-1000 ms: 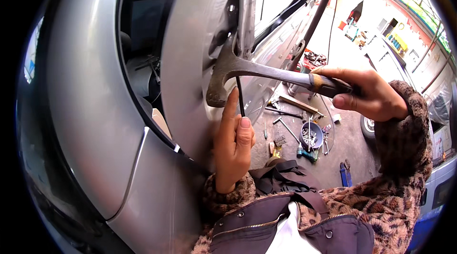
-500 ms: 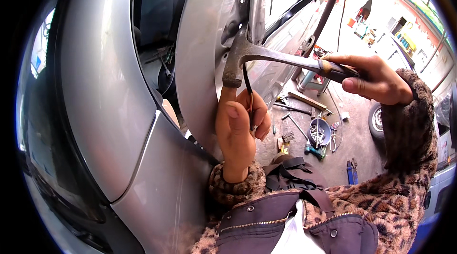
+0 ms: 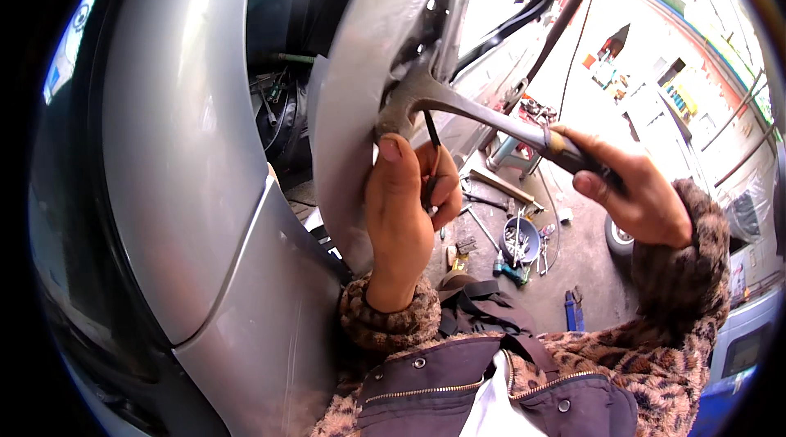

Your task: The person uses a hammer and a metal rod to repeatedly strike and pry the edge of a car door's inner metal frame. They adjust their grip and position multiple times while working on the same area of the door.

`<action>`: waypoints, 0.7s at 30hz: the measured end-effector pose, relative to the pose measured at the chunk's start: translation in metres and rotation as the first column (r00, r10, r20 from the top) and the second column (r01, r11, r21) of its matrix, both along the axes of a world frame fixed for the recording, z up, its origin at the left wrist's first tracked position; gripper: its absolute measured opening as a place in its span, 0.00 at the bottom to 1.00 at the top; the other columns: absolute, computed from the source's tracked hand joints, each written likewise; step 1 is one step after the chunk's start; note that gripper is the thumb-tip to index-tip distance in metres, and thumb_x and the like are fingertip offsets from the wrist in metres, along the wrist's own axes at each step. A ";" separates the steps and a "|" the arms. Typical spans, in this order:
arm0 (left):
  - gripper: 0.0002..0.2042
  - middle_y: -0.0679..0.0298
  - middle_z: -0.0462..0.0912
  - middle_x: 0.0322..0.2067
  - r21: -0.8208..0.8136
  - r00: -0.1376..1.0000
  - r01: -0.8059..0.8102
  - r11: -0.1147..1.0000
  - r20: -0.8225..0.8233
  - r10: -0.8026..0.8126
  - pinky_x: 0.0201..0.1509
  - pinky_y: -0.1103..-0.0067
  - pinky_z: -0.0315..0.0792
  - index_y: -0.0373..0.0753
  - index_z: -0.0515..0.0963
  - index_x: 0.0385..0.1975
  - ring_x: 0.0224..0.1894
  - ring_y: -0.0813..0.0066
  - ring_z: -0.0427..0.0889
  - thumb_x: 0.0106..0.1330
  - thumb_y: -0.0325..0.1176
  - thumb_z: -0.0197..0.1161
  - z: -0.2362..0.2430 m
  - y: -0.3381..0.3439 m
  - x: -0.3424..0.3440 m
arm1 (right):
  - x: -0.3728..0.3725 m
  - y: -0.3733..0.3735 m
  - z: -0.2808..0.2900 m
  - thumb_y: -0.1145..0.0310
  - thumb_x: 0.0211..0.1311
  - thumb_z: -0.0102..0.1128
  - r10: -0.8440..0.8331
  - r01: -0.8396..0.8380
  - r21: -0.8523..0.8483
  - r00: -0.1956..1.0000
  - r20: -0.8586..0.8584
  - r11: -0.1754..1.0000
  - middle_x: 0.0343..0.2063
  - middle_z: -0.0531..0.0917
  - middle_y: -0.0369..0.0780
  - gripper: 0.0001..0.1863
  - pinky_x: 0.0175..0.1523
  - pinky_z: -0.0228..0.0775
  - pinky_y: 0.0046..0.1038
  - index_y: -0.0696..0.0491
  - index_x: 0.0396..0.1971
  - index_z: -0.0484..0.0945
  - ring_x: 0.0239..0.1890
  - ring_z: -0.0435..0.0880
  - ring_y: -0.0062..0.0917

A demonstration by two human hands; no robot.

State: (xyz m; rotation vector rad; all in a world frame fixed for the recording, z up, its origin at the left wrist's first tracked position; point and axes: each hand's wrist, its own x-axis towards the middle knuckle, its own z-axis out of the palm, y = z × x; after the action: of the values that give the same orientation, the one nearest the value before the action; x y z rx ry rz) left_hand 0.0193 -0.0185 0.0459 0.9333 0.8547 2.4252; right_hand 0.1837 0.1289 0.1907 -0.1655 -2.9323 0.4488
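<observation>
The concrete floor (image 3: 585,253) carries scattered hand tools, a round blue bowl (image 3: 521,240) full of small metal parts, a blue tool (image 3: 573,312) to the right.

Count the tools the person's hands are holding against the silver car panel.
2: a hammer in the right hand, and a thin dark punch in the left hand. Others lie on the floor below.

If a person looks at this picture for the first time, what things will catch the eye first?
First, the hammer in the middle: the right hand grips its handle, and its metal head lies against the edge of the silver car door. Just below the head, the left hand holds a thin dark rod upright. Tools and a blue bowl lie on the floor beyond.
</observation>
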 end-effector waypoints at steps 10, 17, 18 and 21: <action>0.23 0.74 0.61 0.20 0.139 0.995 0.092 0.986 -0.051 -0.086 0.20 0.86 0.53 0.41 0.63 0.29 0.18 0.88 0.57 0.78 0.56 0.42 -0.002 -0.006 0.027 | -0.011 -0.005 -0.016 0.77 0.58 0.65 0.042 -0.013 0.310 0.995 -0.087 0.951 0.31 0.84 0.48 0.26 0.39 0.76 0.34 0.57 0.59 0.73 0.31 0.86 0.38; 0.26 0.49 0.77 0.24 -0.043 0.882 -0.322 0.946 -0.376 0.283 0.28 0.71 0.69 0.35 0.57 0.72 0.24 0.55 0.82 0.76 0.31 0.52 -0.007 -0.008 0.054 | 0.002 0.005 -0.023 0.77 0.61 0.61 0.039 0.014 0.172 0.952 -0.302 0.985 0.20 0.75 0.36 0.18 0.29 0.66 0.21 0.61 0.52 0.77 0.21 0.74 0.17; 0.25 0.47 0.78 0.25 -0.038 0.866 -0.357 0.933 -0.389 0.315 0.28 0.69 0.70 0.35 0.58 0.71 0.25 0.52 0.82 0.76 0.30 0.52 -0.010 -0.007 0.056 | 0.006 0.006 -0.019 0.77 0.63 0.61 0.017 0.020 0.115 0.950 -0.311 0.993 0.21 0.75 0.34 0.16 0.29 0.65 0.20 0.61 0.51 0.77 0.21 0.73 0.15; 0.24 0.44 0.79 0.26 -0.055 0.838 -0.423 0.905 -0.404 0.367 0.28 0.66 0.73 0.36 0.61 0.70 0.27 0.46 0.83 0.75 0.28 0.52 -0.015 -0.009 0.059 | 0.008 0.002 -0.016 0.71 0.70 0.58 -0.060 0.012 -0.141 0.940 -0.335 0.990 0.22 0.74 0.30 0.13 0.29 0.63 0.17 0.64 0.48 0.77 0.22 0.70 0.10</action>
State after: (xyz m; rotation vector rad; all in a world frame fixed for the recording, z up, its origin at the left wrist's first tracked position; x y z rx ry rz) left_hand 0.0787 -0.0277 0.0310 1.3132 1.4749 2.5014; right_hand 0.1917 0.1305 0.1745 -0.1430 -2.5580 0.6076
